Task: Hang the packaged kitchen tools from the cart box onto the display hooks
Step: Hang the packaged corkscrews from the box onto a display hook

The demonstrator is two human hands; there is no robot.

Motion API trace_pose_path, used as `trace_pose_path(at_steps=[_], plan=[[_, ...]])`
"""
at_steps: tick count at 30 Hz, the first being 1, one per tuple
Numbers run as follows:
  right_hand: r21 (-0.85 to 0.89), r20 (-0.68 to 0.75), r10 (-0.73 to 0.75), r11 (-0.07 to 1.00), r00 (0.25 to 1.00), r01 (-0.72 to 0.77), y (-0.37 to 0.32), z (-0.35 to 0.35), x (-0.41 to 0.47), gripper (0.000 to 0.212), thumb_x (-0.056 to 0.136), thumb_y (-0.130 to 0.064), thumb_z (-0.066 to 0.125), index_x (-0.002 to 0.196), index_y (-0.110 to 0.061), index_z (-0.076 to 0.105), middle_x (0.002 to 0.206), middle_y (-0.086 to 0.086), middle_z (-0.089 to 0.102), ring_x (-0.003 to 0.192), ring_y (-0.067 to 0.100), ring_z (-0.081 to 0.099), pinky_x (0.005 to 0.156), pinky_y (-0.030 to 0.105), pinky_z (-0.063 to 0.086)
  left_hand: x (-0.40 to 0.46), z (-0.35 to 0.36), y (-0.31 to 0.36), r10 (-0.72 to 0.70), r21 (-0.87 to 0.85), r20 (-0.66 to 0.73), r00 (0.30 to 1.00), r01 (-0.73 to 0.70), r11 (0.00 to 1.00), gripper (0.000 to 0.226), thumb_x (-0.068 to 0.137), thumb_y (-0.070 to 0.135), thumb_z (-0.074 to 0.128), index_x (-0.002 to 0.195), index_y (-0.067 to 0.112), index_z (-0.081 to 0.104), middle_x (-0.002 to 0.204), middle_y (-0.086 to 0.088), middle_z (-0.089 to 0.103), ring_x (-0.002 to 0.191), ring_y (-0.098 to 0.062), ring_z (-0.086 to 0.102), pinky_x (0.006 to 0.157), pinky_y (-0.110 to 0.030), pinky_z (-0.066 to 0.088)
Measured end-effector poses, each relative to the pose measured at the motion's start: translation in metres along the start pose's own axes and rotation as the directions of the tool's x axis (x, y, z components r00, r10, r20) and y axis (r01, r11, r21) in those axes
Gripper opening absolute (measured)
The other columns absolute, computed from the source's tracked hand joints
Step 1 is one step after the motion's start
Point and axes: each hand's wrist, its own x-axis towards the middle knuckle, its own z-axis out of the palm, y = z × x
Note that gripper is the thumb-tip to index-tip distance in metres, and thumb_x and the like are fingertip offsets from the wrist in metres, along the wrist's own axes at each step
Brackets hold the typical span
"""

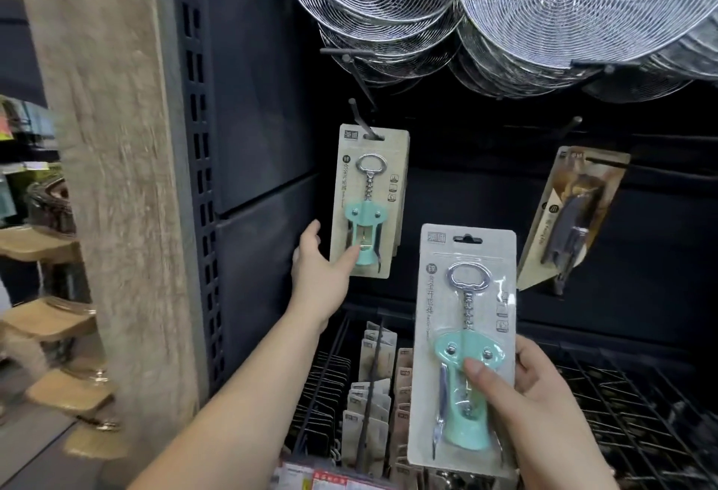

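A carded mint-green corkscrew (369, 198) hangs on a black display hook (359, 118), with at least one more card behind it. My left hand (320, 268) holds its lower left edge, thumb on the front and fingers behind. My right hand (528, 392) grips a second packaged mint corkscrew (464, 345) upright below and to the right, thumb across the green body; its hang slot sits at the top. The cart box is not in view.
Stacked wire strainers (485, 11) hang overhead. A dark packaged tool (571, 217) dangles tilted on a hook at right, with another bare hook (571, 126) above it. Lower hooks carry more carded packs (373, 392). A wooden pillar (112, 178) stands at left.
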Motion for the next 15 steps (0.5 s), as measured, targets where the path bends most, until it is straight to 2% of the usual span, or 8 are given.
trace_pose_path(at_steps=[1,2,4,6,8,11,13,15], plan=[[0.004,0.011,-0.003,1.000,1.000,0.003,-0.002,0.004,0.000,0.102,0.023,-0.056,0.096,0.111,-0.015,0.064,0.097,0.009,0.077,0.088,0.028,0.075,0.081,0.043,0.054,-0.009,-0.003,0.002,0.010,0.007,0.001,1.000,-0.010,1.000,0.075,0.092,0.035,0.070,0.155,0.028,0.030,0.155,-0.003,0.038,0.138,-0.017,0.040,0.116,-0.037,0.035],[0.008,0.024,-0.009,1.000,1.000,0.009,-0.003,0.007,0.001,0.088,0.037,-0.049,0.096,0.112,-0.015,0.063,0.098,0.008,0.077,0.088,0.026,0.075,0.082,0.043,0.054,-0.020,-0.006,0.003,0.025,-0.005,0.011,1.000,-0.025,1.000,0.070,0.093,0.035,0.068,0.153,0.028,0.032,0.154,-0.001,0.039,0.136,-0.014,0.040,0.113,-0.033,0.035],[0.026,0.044,-0.023,0.999,0.999,0.022,-0.007,0.013,0.001,0.058,0.059,-0.025,0.083,0.113,-0.016,0.063,0.101,0.007,0.077,0.089,0.024,0.075,0.083,0.043,0.054,-0.049,-0.016,0.008,0.059,-0.061,0.060,0.996,-0.055,0.997,0.060,0.094,0.037,0.066,0.148,0.034,0.038,0.151,0.006,0.042,0.133,-0.007,0.041,0.108,-0.027,0.034],[0.018,0.060,-0.029,0.999,0.998,0.028,-0.014,0.021,0.000,0.051,0.063,-0.020,0.076,0.112,-0.018,0.063,0.103,0.005,0.077,0.093,0.024,0.075,0.087,0.046,0.055,-0.082,-0.028,0.009,0.106,-0.122,0.148,0.983,-0.088,0.989,0.049,0.090,0.047,0.066,0.133,0.048,0.043,0.145,0.016,0.046,0.129,0.001,0.045,0.109,-0.025,0.036],[-0.001,0.071,-0.060,0.998,0.996,0.060,-0.023,0.032,-0.004,0.048,0.065,-0.020,0.076,0.111,-0.020,0.063,0.101,0.002,0.077,0.093,0.023,0.074,0.087,0.047,0.056,-0.114,-0.040,0.011,0.132,-0.149,0.277,0.952,-0.093,0.984,0.059,0.077,0.060,0.074,0.127,0.053,0.042,0.137,0.024,0.050,0.123,0.007,0.051,0.105,-0.024,0.042],[-0.030,0.106,-0.143,0.989,0.984,0.147,-0.036,0.049,-0.010,0.046,0.064,-0.025,0.075,0.107,-0.024,0.062,0.097,-0.002,0.077,0.089,0.017,0.075,0.082,0.046,0.059,-0.146,-0.048,0.011,0.178,-0.181,0.399,0.900,-0.113,0.977,0.085,0.057,0.051,0.079,0.130,0.063,0.037,0.130,0.023,0.062,0.114,0.000,0.064,0.089,-0.022,0.054],[-0.050,0.132,-0.191,0.979,0.973,0.199,-0.042,0.059,-0.013,0.044,0.064,-0.029,0.076,0.106,-0.029,0.062,0.097,-0.006,0.076,0.089,0.015,0.074,0.079,0.046,0.060,-0.154,-0.051,0.013,0.231,-0.217,0.402,0.886,-0.152,0.964,0.087,0.057,0.040,0.081,0.123,0.076,0.038,0.123,0.023,0.068,0.108,-0.004,0.069,0.085,-0.019,0.056],[-0.082,0.163,-0.233,0.965,0.959,0.248,-0.048,0.067,-0.015,0.038,0.073,-0.023,0.079,0.105,-0.035,0.062,0.098,-0.010,0.075,0.090,0.011,0.074,0.074,0.038,0.061,-0.152,-0.056,0.016,0.272,-0.246,0.369,0.889,-0.189,0.951,0.091,0.058,0.031,0.082,0.119,0.081,0.038,0.119,0.022,0.071,0.107,-0.006,0.071,0.083,-0.018,0.056]])
